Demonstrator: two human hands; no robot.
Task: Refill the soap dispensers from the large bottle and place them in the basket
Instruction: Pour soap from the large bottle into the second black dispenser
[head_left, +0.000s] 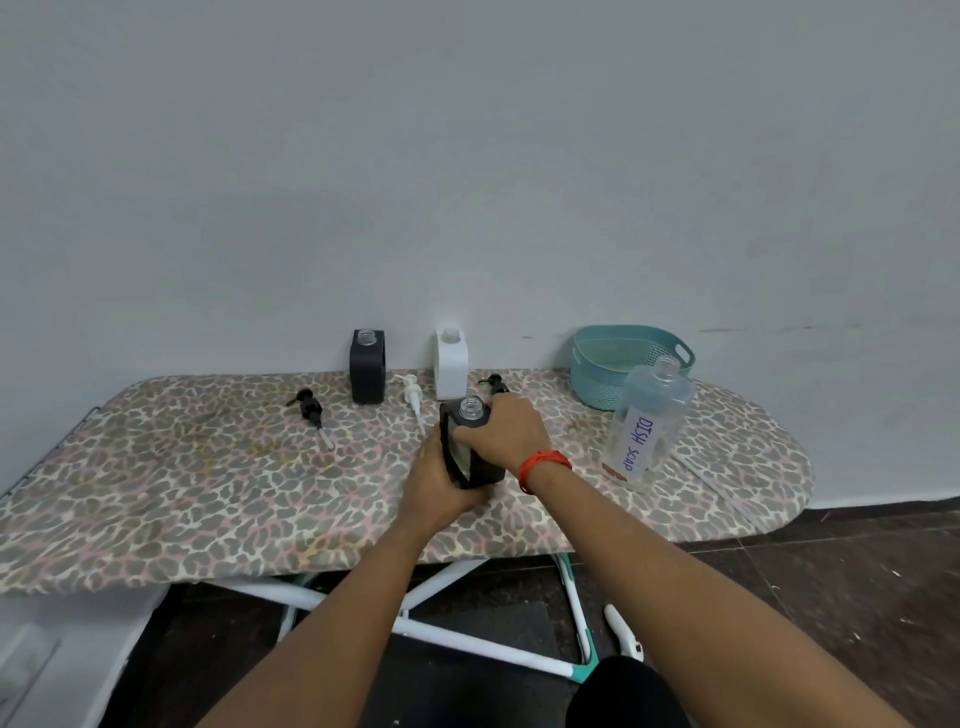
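A black square soap dispenser (470, 415) with an open clear neck stands in the middle of the board. My left hand (436, 480) grips its lower left side and my right hand (506, 428) grips its top right. A second black dispenser (367, 369) and a white dispenser (451, 366) stand uncapped at the back by the wall. The large clear bottle (649, 426) labelled DISH SOAP stands uncapped to the right. Behind it sits the teal basket (597, 374).
Three loose pump heads lie on the leopard-print ironing board (208, 493): a black pump (311, 415) at left, a white pump (413, 397) in the middle, another black pump (493, 384) behind my right hand. The wall stands close behind.
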